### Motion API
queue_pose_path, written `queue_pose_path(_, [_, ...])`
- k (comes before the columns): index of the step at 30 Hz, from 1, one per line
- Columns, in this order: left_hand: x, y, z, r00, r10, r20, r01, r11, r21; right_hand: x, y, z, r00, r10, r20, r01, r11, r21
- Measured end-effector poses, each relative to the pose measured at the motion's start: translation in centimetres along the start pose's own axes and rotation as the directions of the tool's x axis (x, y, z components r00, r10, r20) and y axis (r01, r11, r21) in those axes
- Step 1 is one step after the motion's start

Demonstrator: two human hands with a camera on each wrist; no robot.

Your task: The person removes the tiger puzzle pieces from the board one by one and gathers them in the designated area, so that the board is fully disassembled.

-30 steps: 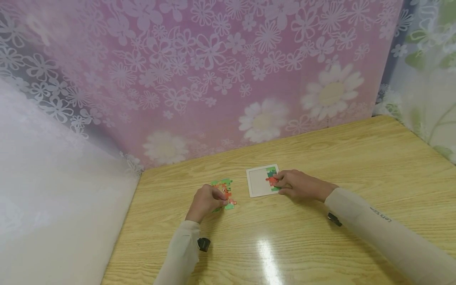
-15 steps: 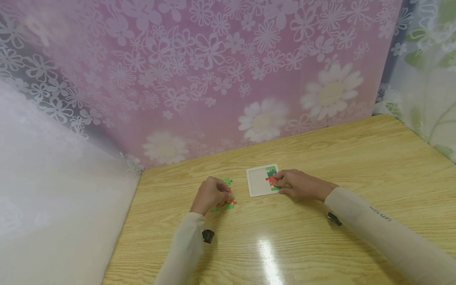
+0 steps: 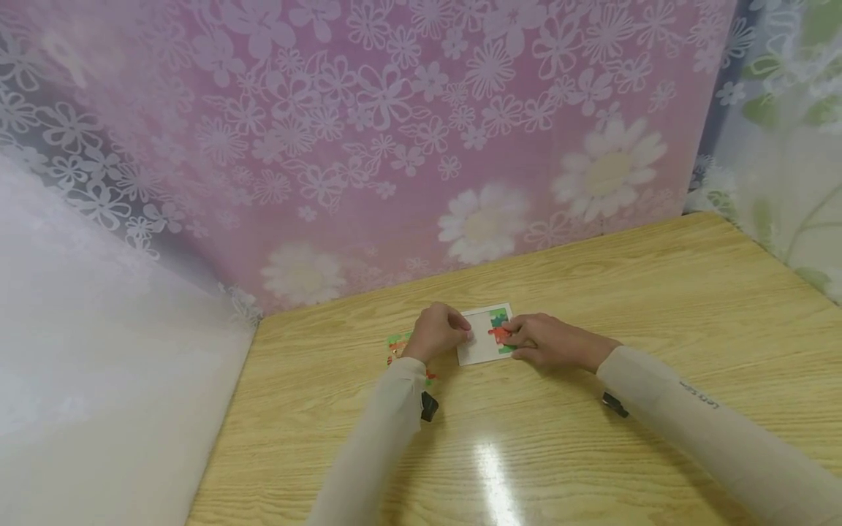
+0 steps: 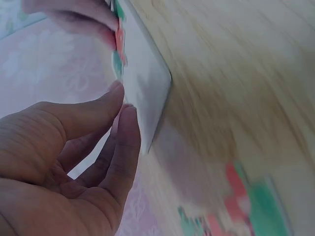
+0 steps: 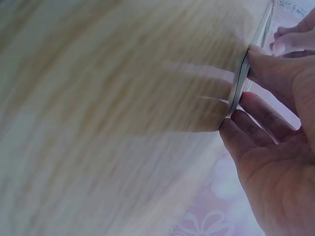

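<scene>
"Where's the flat white square puzzle tray [image 3: 479, 349]?"
"By the left hand [image 3: 437, 333]; whether that pinches anything, I can't tell. The right hand [image 3: 544, 340] grips its edge; best hold it steady."

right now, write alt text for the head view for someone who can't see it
A person's left hand is at the left side of a white tray; the right hand holds its right edge, by puzzle pieces lying in it. More pieces lie left, on a wooden table.
</scene>
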State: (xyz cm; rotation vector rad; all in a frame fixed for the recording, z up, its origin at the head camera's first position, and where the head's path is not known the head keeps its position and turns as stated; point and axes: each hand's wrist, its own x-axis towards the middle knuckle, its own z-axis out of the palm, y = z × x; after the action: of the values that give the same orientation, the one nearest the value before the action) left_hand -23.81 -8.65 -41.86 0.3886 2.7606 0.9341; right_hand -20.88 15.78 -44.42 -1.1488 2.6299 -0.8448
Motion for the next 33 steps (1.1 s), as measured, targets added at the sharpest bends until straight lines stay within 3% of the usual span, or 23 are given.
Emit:
queue_pose_path(7, [1.3,1.5,1.5,1.0,-0.016,-0.013,0.016,0.999,-0.049,0.1,0.2,0.1,0.998,-0.053,-0.013,0.053,0.999,0.001])
queue_pose_path(17, [2.3,2.3,2.8,0.999,-0.03,-0.032,0.027,0.996,-0.082,0.2,0.4,0.1,0.996,-0.087,-0.021,0.087,0.996,-0.004])
queue_pose_path(33, [2.7,2.9,3.5,0.991,-0.095,-0.092,0.084,0.99,-0.114,0.1,0.1,0.0,0.998,-0.061,-0.011,0.061,0.998,0.002])
